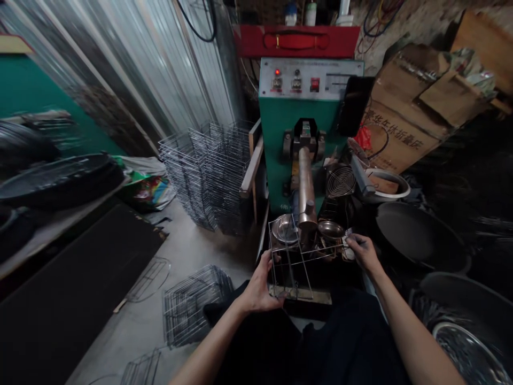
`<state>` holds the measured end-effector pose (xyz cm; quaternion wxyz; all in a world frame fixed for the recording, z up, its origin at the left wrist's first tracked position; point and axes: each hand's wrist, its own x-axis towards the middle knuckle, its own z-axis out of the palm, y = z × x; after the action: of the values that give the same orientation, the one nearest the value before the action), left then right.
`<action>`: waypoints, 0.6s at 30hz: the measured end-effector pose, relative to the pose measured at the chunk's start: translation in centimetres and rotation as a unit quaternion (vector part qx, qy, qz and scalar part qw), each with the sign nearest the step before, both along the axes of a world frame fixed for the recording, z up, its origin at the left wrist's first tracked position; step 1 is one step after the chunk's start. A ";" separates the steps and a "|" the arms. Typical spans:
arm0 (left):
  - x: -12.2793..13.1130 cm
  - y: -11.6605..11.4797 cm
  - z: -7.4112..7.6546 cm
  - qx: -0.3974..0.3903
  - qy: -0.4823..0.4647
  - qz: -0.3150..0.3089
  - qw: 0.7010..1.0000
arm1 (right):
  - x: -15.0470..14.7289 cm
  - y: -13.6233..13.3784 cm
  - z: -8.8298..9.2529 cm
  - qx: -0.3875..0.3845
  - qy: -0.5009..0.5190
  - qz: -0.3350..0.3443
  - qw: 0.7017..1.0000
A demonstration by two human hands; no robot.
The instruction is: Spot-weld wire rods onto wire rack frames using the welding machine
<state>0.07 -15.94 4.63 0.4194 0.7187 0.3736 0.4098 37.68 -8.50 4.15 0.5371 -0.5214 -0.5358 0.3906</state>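
Observation:
My left hand (262, 286) is closed on the side of a wire rack (292, 266), a thin metal frame of bent rods held above my lap. To the right, my right hand (364, 251) pinches the end of a thin metal wire (318, 253) that reaches across to the rack. Whether the wire's far end touches the rack I cannot tell. Just beyond both hands stands a green machine (276, 133) with a thick metal cylinder (306, 187) sticking out. Below the cylinder sit a shallow metal dish (285, 229) and a second metal bowl (331, 229).
Tall stacks of wire racks (208, 176) stand left of the machine, and a lower stack (194, 305) sits on the floor by my leg. Large dark pans (420, 235) are at the right, below a cardboard box (412, 112). A black panel (76, 289) lies at the left.

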 end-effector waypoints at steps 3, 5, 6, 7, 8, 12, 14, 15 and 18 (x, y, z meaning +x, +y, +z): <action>0.1 0.4 -0.1 0.000 0.000 0.003 1.000 | 0.1 0.5 -0.3 -0.001 -0.006 -0.004 1.000; 0.3 0.7 0.1 0.009 -0.001 0.001 1.000 | 0.1 0.9 -0.3 0.003 -0.010 -0.003 1.000; 0.3 0.8 0.2 0.012 -0.004 -0.002 1.000 | 0.1 1.1 -0.3 0.006 -0.012 -0.005 1.000; 0.4 1.0 0.4 0.015 -0.009 -0.005 1.000 | 0.1 1.2 -0.4 0.009 -0.012 -0.007 1.000; 0.4 1.1 0.5 0.018 -0.015 -0.008 1.000 | 0.1 1.3 -0.3 0.011 -0.011 -0.009 1.000; 0.6 1.6 0.8 0.022 -0.031 -0.013 0.999 | 0.1 1.7 -0.2 0.009 -0.001 -0.009 1.000; 0.6 1.9 0.6 0.018 -0.030 -0.015 0.999 | -0.1 1.8 0.0 0.006 -0.002 -0.013 1.000; 0.6 2.0 0.5 0.015 -0.027 -0.014 0.999 | -0.1 1.8 0.2 0.004 -0.004 -0.018 1.000; 0.5 2.3 0.0 0.012 -0.016 -0.006 1.000 | -0.3 1.9 0.6 -0.004 -0.008 -0.026 1.000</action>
<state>0.57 -13.66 4.63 0.4193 0.7192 0.3573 0.4235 37.34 -6.63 4.76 0.5406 -0.5408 -0.5248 0.3740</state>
